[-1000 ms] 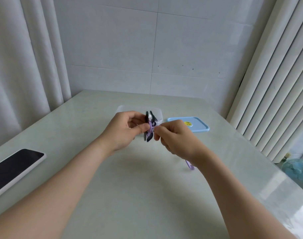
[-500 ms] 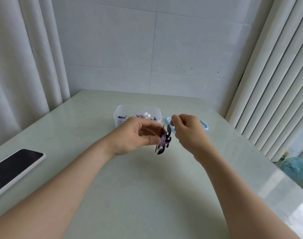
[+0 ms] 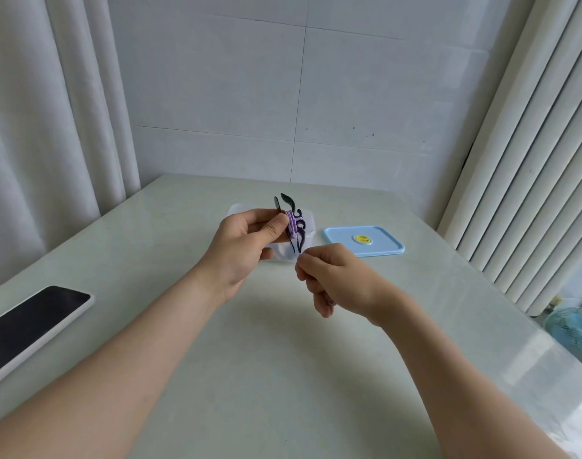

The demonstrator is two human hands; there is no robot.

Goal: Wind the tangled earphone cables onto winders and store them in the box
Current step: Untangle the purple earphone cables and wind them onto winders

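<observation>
A dark-screened phone [image 3: 28,323] in a white case lies flat at the left edge of a pale, glossy table [image 3: 283,376], which stands against a white tiled wall [image 3: 283,94]. White curtains [image 3: 34,127] hang to the left, white vertical slats [image 3: 531,160] to the right, with a light-blue fan [image 3: 574,326] low beyond the table's right edge.

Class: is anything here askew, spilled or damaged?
Nothing stands out. The blue lid lies flat beside the clear box, the phone lies near the table's left edge; left hand holds the winder, right hand pinches cable.
</observation>
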